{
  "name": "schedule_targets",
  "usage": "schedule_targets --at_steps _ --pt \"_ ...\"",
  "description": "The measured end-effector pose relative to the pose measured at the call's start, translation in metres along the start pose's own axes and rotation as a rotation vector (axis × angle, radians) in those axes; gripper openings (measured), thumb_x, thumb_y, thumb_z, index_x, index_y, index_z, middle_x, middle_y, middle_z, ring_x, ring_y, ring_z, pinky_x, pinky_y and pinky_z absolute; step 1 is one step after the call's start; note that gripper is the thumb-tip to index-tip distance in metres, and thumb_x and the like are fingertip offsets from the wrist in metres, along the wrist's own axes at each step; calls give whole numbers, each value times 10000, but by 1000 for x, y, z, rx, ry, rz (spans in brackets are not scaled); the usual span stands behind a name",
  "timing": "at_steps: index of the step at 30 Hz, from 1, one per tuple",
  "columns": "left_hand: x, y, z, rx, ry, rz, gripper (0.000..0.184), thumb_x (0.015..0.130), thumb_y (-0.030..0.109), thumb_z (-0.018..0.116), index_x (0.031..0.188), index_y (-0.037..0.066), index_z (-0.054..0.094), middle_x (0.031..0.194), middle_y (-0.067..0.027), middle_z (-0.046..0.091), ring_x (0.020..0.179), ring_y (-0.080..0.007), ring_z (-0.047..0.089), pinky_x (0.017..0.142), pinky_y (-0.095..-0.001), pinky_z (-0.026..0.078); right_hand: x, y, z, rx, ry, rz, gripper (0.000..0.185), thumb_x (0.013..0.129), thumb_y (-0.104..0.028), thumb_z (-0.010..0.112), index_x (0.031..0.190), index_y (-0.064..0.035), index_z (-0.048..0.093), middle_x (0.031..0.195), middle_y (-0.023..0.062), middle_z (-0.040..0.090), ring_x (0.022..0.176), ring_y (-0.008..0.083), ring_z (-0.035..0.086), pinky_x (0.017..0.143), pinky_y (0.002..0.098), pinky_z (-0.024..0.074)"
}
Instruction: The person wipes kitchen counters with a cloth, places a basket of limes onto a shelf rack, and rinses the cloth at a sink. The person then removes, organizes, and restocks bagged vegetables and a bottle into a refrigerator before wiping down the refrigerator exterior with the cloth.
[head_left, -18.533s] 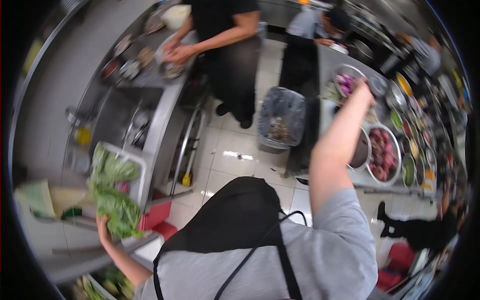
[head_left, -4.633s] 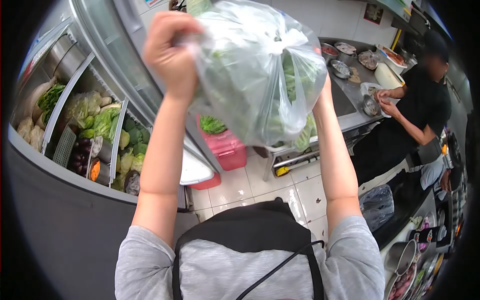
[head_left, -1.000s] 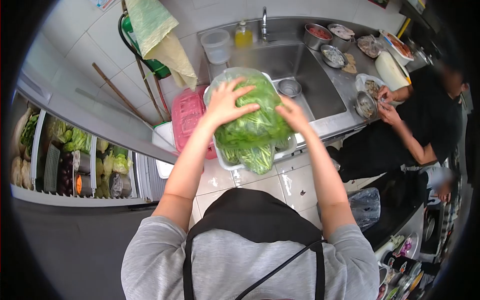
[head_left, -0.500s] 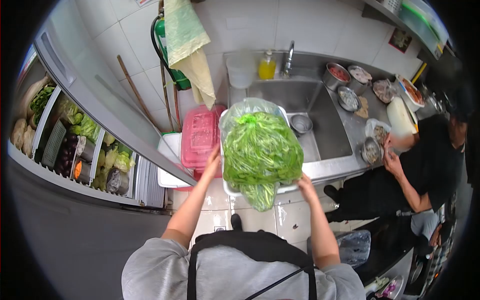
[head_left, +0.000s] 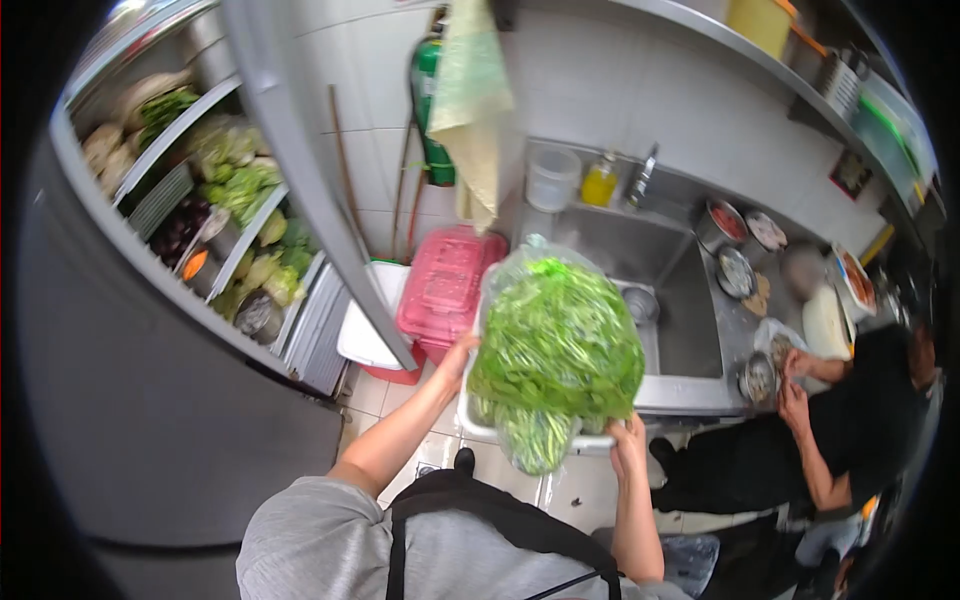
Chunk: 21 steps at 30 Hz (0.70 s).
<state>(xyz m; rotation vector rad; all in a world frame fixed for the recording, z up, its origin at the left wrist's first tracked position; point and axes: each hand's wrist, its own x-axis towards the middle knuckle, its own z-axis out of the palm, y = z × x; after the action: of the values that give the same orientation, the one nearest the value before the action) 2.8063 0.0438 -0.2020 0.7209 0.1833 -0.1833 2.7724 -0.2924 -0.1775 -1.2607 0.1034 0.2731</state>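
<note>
Heaped in a white plastic tub is a large clear bag of leafy greens. A smaller bag of green stalks hangs over the tub's near rim. My left hand grips the tub's left side, its fingers partly hidden by the wall. At the near right corner, my right hand is closed on the rim. The tub is held in front of my body, near the front edge of the steel sink.
On the left stands an open fridge with vegetables on its shelves. Pink lidded containers sit on the floor beside a white-lidded box. To the right, a co-worker in black handles food by metal bowls.
My view has turned left, so more of the fridge interior shows and the sink appears farther right. The tub stays in both hands; its front rim now shows more.
</note>
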Motion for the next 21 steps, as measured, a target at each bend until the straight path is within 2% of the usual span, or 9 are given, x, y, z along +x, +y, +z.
schedule_targets --at_steps 2,4,10,12,16,19,21 --pt "-44 -5 12 -112 47 51 600 745 58 442 1321 103 283 1157 -121 493 962 -205 547 787 -337 483 -31 -18 9 -18 -44 -2 505 620 104 437 1113 15 500 1014 39 543 875 124 508 721 225 392" --pt "-85 -11 19 -66 61 178 622 741 42 445 1330 112 257 1183 -121 472 977 -206 541 809 -345 478 -55 -32 17 -28 -135 4 493 625 101 434 1107 17 500 1007 39 546 859 123 514 714 225 394" --pt "-205 -26 25 -158 221 292 579 771 38 419 1322 112 257 1152 -137 480 968 -236 548 839 -380 467 -81 -43 42 -79 -385 63 488 615 93 436 1094 28 502 985 50 565 866 132 529 733 227 400" --pt "-244 -28 16 -241 298 324 550 785 50 407 1313 112 270 1136 -140 489 960 -238 552 830 -380 472 -90 -37 70 -59 -394 112 412 595 71 468 996 12 540 871 20 562 772 109 516 687 212 381" --pt "-295 -31 -20 -290 442 439 492 790 60 399 1275 83 325 1094 -143 516 939 -235 559 823 -382 473 -88 -10 108 -81 -584 153 418 602 72 469 1011 20 535 906 35 569 826 126 523 731 217 379" --pt "-328 -13 -41 -287 471 517 461 793 98 418 1251 84 366 1071 -127 533 903 -231 569 796 -378 485 -84 6 145 -42 -703 170 444 617 68 472 1056 24 519 976 66 561 883 144 521 759 234 390" --pt "-347 14 -17 -250 561 611 431 792 157 451 1215 83 415 1052 -110 547 888 -223 572 776 -379 492 -84 3 174 -29 -762 174 446 624 66 474 1067 23 514 989 71 557 890 145 520 762 236 392"
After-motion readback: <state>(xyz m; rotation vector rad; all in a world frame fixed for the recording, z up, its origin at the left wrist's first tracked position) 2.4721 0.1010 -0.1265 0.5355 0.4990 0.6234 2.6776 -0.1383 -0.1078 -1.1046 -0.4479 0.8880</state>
